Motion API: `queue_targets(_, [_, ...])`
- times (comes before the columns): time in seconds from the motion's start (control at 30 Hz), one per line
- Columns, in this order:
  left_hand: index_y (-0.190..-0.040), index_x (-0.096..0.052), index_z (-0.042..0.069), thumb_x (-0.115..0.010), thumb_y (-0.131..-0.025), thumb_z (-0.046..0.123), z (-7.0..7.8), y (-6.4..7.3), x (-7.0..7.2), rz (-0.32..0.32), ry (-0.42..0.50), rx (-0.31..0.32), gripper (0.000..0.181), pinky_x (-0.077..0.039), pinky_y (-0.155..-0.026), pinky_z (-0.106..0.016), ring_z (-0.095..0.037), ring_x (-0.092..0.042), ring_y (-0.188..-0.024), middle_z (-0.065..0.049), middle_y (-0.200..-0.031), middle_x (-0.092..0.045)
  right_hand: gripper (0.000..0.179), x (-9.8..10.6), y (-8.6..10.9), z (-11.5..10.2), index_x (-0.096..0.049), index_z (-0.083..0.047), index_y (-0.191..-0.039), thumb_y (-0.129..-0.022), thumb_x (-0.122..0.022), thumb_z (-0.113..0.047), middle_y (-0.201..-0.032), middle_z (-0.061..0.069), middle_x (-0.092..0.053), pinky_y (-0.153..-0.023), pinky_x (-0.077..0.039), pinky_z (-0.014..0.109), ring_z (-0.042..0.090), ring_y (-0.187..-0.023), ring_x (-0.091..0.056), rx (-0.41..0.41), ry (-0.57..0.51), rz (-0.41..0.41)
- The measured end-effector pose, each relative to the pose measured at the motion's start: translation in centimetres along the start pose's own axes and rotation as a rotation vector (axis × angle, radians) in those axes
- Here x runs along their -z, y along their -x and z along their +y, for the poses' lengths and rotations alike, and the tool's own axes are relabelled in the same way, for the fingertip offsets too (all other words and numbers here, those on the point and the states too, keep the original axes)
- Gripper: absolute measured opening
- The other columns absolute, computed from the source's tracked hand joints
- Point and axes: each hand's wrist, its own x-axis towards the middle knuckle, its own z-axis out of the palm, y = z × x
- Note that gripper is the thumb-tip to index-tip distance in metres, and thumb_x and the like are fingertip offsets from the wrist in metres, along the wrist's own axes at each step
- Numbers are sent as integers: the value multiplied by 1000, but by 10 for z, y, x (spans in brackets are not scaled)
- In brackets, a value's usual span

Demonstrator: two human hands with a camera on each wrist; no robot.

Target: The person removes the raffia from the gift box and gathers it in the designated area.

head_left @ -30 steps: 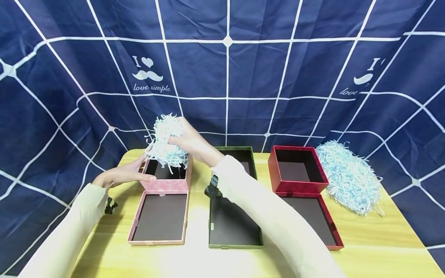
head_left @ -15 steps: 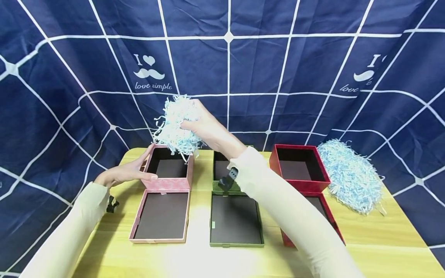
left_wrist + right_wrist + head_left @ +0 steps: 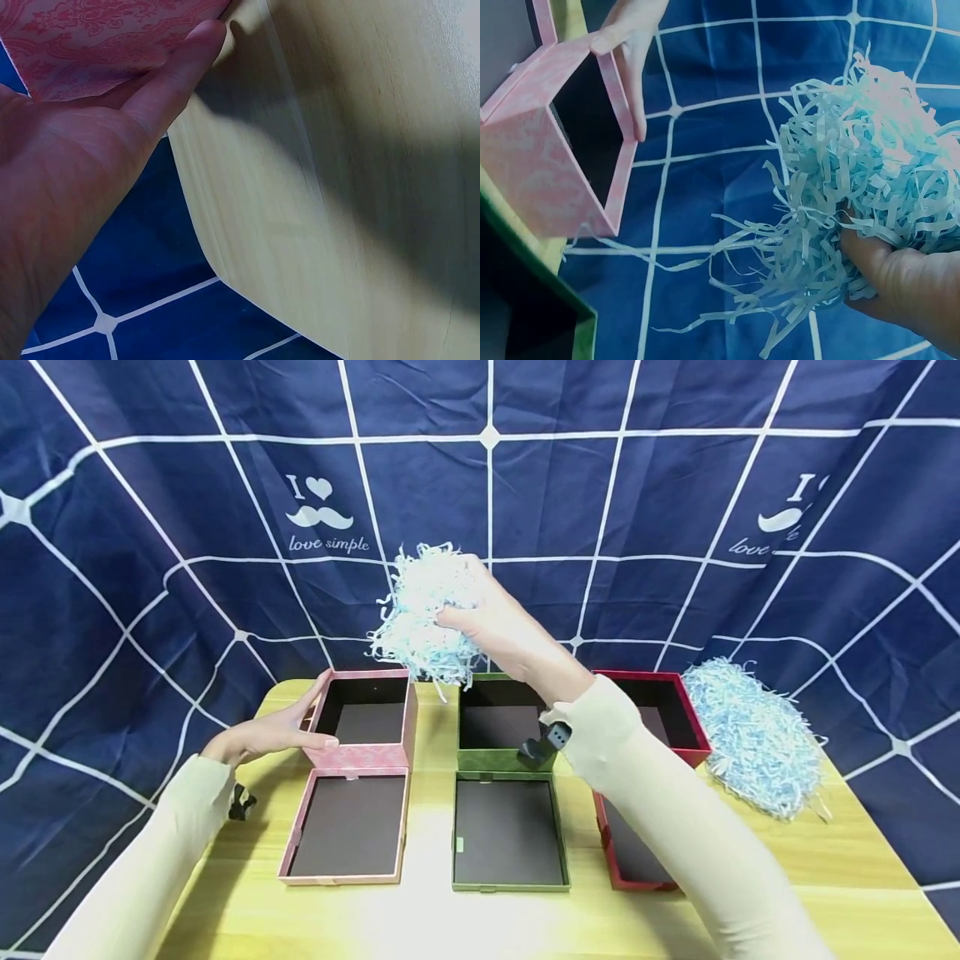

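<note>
My right hand (image 3: 506,622) grips a bundle of pale blue shredded paper (image 3: 420,610), held up above and behind the gap between the pink and green boxes. Loose strands hang from the bundle (image 3: 855,165) in the right wrist view. At the left, my left hand (image 3: 270,737) rests against the left side of the open pink box (image 3: 360,756), thumb at its front rim and fingers straight along the wall. Pink patterned wall (image 3: 105,45) shows beside those fingers in the left wrist view. The pink box's dark inside holds no paper.
A pink lid (image 3: 345,831), a green lid (image 3: 510,835) and a red lid (image 3: 637,852) lie before their boxes. The green box (image 3: 483,760) is in the middle, the red box (image 3: 693,752) to its right. A larger shredded paper pile (image 3: 757,739) lies at the right.
My right hand has lifted the shredded paper up out of the pink box's opening and carried it to the right. My left hand has stayed on the pink box.
</note>
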Motion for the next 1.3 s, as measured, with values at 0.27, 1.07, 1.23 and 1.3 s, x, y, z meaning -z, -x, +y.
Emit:
queue_targets(0.27, [-173,20,17,-82,-97,15,4,1,1,-5,15,10,127,0,-123,-74,-44,15,-162,-10,-179,24,82,32,19,-8,-19,-12,-172,-103,-57,9,-170,5,-34,-115,-38,35,18,-142,-41,-27,-29,45])
queue_targets(1.07, [-173,19,19,-80,-98,11,-1,8,5,2,-2,3,125,-1,-122,-75,-44,16,-161,-8,-179,24,73,136,102,-11,-26,-21,-164,-104,-47,16,-154,8,-45,-94,-53,22,16,-125,-54,6,-15,199])
queue_targets(1.23, [-173,20,22,-79,-99,12,-2,9,3,-4,2,21,124,-1,-121,-76,-43,17,-161,-7,-179,25,72,160,122,-5,-30,-20,-161,-103,-45,20,-149,7,-48,-88,-52,23,16,-120,-54,39,-63,200])
queue_targets(1.3, [-173,20,24,-79,-99,11,-2,8,3,-7,1,16,124,0,-121,-75,-42,17,-161,-6,-178,26,72,170,133,-1,-33,-20,-159,-102,-44,22,-147,7,-51,-85,-53,23,15,-116,-57,70,-105,201])
